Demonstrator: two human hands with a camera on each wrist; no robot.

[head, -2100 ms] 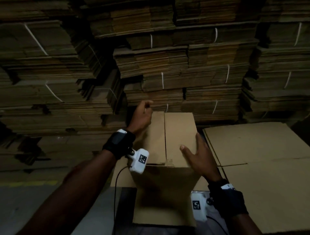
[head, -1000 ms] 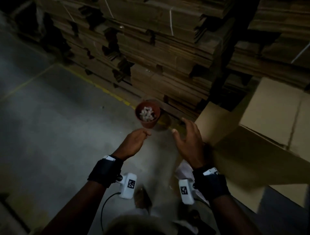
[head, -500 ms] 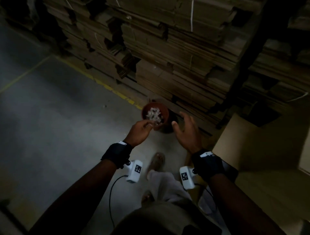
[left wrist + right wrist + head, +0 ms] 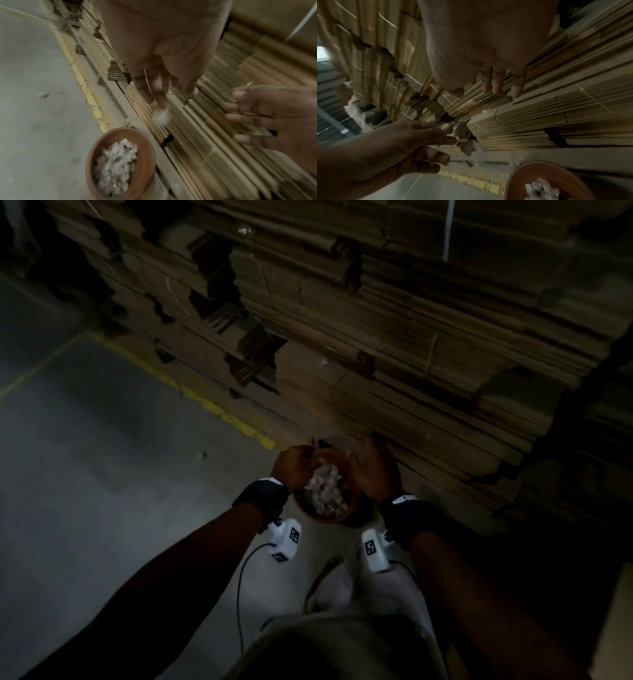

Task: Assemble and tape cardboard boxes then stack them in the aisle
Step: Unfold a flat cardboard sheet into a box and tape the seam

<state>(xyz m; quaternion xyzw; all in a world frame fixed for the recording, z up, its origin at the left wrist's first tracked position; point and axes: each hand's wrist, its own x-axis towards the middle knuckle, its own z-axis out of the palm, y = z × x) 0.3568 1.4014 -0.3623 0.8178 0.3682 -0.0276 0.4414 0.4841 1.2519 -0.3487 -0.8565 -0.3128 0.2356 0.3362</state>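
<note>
Both hands have left the cardboard box, which is now out of view, and hang over a brown bowl [image 4: 325,491] of crumpled scraps: left hand [image 4: 294,465] pinching a thin strip, right hand [image 4: 371,469] spread empty. Assembly looks paused.

Round terracotta-brown bowl [image 4: 120,161], matt, looks like clay or plastic (can't tell which), w/ glossy crinkled clear-white scraps [image 4: 115,170] inside. Tan flattened corrugated cardboard stacks [image 4: 394,344]: matt, rough fluted edges, thin white plastic straps [image 4: 448,231]. Grey concrete floor [image 4: 85,474] smooth, dull; chipped yellow painted line [image 4: 219,412].
</note>
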